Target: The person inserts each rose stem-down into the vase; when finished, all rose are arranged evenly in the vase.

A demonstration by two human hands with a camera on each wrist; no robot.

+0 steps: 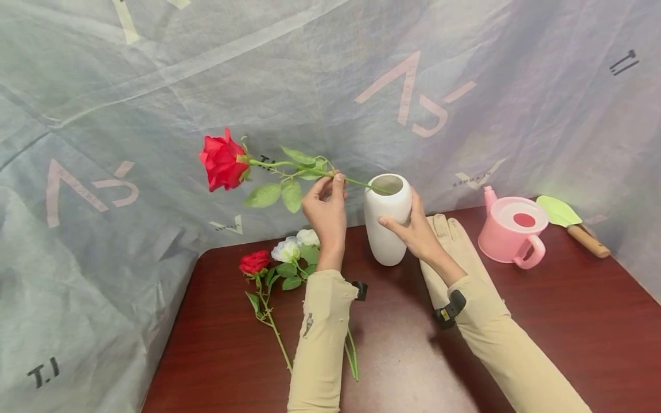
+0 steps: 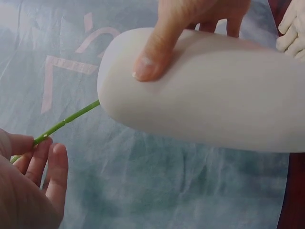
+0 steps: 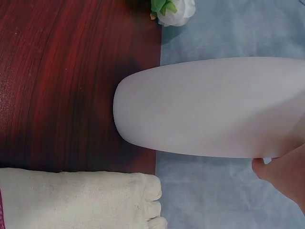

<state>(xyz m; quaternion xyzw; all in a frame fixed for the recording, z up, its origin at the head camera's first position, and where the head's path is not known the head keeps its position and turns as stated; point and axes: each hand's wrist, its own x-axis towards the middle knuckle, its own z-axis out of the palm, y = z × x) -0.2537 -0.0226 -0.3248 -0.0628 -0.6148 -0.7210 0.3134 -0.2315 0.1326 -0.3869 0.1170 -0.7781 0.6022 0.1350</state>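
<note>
My left hand [image 1: 326, 209] pinches the green stem of a red rose [image 1: 225, 160] between thumb and fingertips. The bloom points left, and the stem's lower end reaches into the mouth of a white vase [image 1: 388, 229]. My right hand [image 1: 417, 229] grips the vase near its top, thumb across the front and fingers round the far side. In the left wrist view the stem [image 2: 71, 117] runs from the left fingertips to the vase's rim, where its end is hidden. The right wrist view shows the vase's rounded base [image 3: 125, 112].
Another red rose [image 1: 255, 262] and white roses [image 1: 286, 250] lie on the dark red table [image 1: 222, 344], left of the vase. Cream gloves [image 1: 454, 246] lie beside my right wrist. Farther right are a pink watering can [image 1: 511, 226] and a green trowel [image 1: 560, 211]. Grey cloth hangs behind.
</note>
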